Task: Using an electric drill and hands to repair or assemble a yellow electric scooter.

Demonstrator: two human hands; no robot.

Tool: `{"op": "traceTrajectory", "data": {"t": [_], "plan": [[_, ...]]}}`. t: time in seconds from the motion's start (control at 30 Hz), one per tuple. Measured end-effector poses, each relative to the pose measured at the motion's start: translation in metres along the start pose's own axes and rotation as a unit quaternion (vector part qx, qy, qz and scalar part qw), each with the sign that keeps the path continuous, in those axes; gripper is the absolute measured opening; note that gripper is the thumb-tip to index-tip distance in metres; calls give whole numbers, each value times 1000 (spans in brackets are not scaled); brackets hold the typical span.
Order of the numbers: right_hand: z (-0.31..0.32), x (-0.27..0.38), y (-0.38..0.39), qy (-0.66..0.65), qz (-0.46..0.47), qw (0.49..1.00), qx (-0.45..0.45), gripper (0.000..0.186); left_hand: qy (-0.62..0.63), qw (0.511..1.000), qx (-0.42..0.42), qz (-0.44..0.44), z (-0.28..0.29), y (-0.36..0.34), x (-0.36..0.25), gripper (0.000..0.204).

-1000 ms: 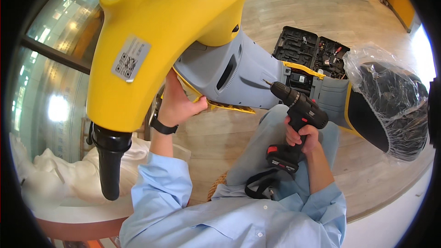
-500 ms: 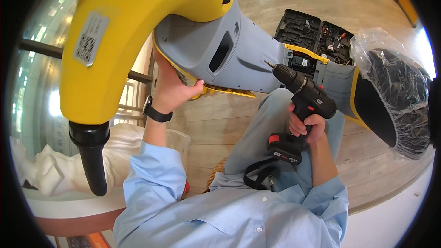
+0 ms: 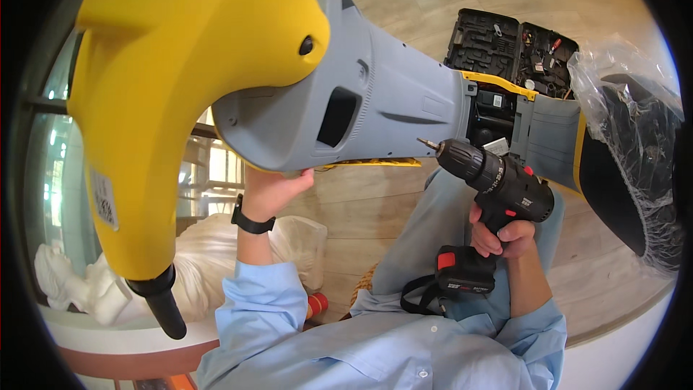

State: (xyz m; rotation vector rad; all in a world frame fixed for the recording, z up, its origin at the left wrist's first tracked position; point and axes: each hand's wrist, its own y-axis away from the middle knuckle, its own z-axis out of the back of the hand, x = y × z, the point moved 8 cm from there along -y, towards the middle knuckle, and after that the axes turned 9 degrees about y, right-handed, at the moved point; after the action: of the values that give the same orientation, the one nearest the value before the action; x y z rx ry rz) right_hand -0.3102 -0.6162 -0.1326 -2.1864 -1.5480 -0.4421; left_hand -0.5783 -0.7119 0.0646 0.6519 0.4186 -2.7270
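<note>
A large machine with a grey body (image 3: 411,101) and a yellow curved handlebar section (image 3: 180,50) lies across in front of me. My left hand (image 3: 271,191) holds the body's lower edge from below; its thumb shows, while the other fingers are mostly hidden. In my right hand (image 3: 503,237) is a black cordless drill (image 3: 498,177), gripped by its handle. Its bit points left and appears in front of the grey body, near an open compartment (image 3: 494,119) with black parts inside; whether it touches cannot be told. A black grip (image 3: 170,310) ends the handlebar.
Beyond the machine, an open black tool case (image 3: 484,47) lies on the wooden floor. Clear plastic (image 3: 660,195) wraps the black seat (image 3: 613,166) at right. A white statue (image 3: 108,285) lies at left by a glass railing. A black strap (image 3: 419,300) rests by my lap.
The handlebar has turned, its grip swinging lower in view. My left hand still holds the body. The drill shows slightly farther right and lower, still in my right hand.
</note>
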Motion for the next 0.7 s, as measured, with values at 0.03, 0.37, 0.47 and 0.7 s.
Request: {"op": "traceTrajectory", "data": {"t": [0.03,0.37,0.47,0.7], "plan": [[-1,2,2,6,-1,1000,2,55,5,1000,-7,26,-2,0,3,30],[1,20,-10,14,46,992,-119,52,58,998,5,22,0,12,52,48],[-37,57,4,254,93,948,-165,50,63,998,-8,3,-5,7,50,66],[-162,102,33,784,187,522,-280,76,97,990,-94,-40,-2,8,48,114]]}}
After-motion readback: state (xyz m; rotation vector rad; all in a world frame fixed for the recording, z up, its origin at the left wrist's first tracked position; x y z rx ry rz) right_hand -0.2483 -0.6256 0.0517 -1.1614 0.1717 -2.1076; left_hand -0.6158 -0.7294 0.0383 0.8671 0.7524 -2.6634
